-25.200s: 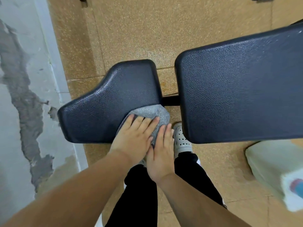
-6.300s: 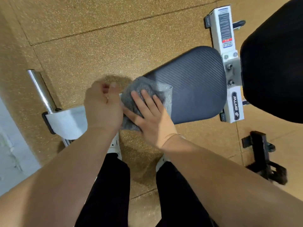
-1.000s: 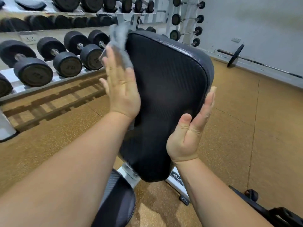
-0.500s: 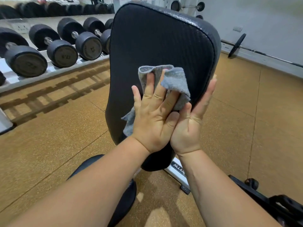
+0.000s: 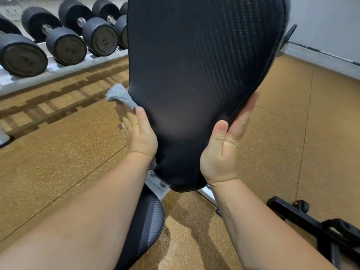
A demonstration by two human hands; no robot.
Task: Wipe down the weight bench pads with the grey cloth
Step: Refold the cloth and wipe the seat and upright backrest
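The black back pad of the bench stands upright in the middle of the view. My left hand is at its lower left edge, thumb on the front face, fingers along the side. The bunched grey cloth sits between those fingers and the pad's edge and sticks out above them. My right hand rests against the lower right edge, thumb on the front, straight fingers laid up the side. Below, part of the black seat pad shows between my forearms.
A rack of black dumbbells runs along the left at the back. The bench's white frame shows under the back pad. Black metal equipment lies on the cork-coloured floor at the lower right. A weight plate stands by the grey wall.
My left hand has slid with the cloth from the pad's front face down to its left edge. My right hand has stayed on the right edge. The view has moved closer to the pad.
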